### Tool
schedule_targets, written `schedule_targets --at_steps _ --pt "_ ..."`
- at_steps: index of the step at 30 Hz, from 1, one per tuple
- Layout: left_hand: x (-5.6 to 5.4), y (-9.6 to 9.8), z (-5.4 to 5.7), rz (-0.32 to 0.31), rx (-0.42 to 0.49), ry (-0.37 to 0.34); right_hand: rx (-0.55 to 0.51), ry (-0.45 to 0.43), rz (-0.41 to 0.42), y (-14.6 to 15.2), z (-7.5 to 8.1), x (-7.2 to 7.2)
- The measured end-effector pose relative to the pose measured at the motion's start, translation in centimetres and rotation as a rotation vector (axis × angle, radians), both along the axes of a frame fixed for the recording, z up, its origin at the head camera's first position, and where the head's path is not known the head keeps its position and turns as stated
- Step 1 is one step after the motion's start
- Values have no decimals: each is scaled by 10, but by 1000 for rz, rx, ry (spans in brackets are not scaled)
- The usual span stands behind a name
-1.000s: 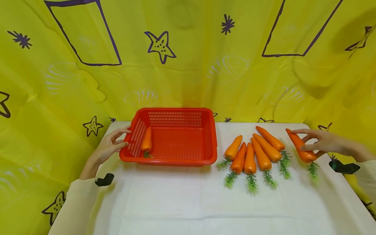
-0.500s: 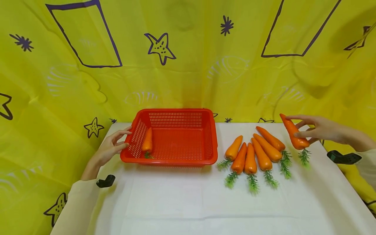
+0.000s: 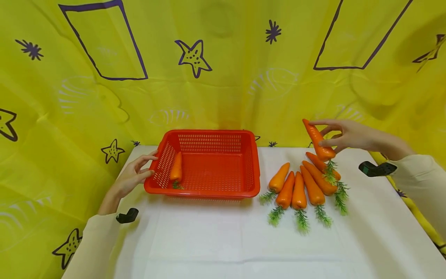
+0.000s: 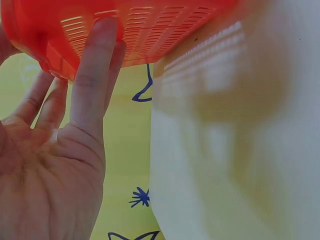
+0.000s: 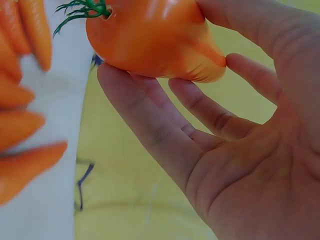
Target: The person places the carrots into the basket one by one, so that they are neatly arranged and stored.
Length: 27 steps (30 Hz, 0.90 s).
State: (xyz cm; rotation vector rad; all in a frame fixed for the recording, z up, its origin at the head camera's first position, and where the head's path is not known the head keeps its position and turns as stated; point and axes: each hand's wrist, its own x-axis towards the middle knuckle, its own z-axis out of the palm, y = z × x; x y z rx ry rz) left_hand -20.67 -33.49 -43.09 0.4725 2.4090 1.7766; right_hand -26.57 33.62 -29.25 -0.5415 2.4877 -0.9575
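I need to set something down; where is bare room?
Free: the white tabletop in front of the rectangular red plastic basket and six fanned, green-topped orange carrots; also the basket's floor right of its lone carrot. Crowded: among those six.

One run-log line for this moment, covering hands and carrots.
right hand: holds raised carrot | left hand: touches basket side | inside basket: one carrot | on table: six carrots

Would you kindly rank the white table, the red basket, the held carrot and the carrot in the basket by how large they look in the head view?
1. White table
2. Red basket
3. Held carrot
4. Carrot in the basket

Differing nearness may exaggerate the gap between the last two.
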Motion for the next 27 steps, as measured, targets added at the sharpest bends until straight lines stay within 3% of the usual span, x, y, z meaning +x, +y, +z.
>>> schedule_targets --at_steps 13,27 --pt "0 -1 2 -3 8 -16 -70 -49 95 -100 8 -29" --pt "-1 -1 3 -34 22 -5 -207 -147 245 -225 -18 -56"
